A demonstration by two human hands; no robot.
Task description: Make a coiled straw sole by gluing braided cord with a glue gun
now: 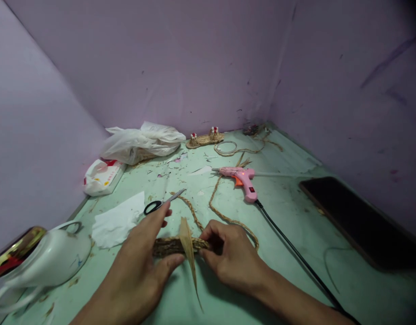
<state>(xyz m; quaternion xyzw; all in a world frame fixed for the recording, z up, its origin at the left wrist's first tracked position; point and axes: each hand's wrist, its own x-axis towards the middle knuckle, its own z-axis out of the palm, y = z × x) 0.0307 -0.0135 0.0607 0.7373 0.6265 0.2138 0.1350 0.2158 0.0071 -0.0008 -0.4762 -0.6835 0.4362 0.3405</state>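
Low in front of me lies a brown braided straw piece [167,246], with a flat, pale dried leaf strip [186,239] across its middle. My left hand [140,257] holds its left end, thumb along the front edge and fingers partly hidden behind. At the right end, my right hand [228,250] pinches it between thumb and fingers. A thin braided straw cord [194,211] reaches the piece from behind, and another length of cord [224,219] curves beyond my right hand. Just past my left fingertips lie black-handled scissors [163,202], blades apart from my hand.
A pink glue gun [240,176] rests at centre right, its black cable [289,243] running to the front. Right of it lies a dark phone-like slab [360,221]. White paper [118,221], a white teapot [58,257], a tissue pack [106,176] and a plastic bag [143,144] line the left.
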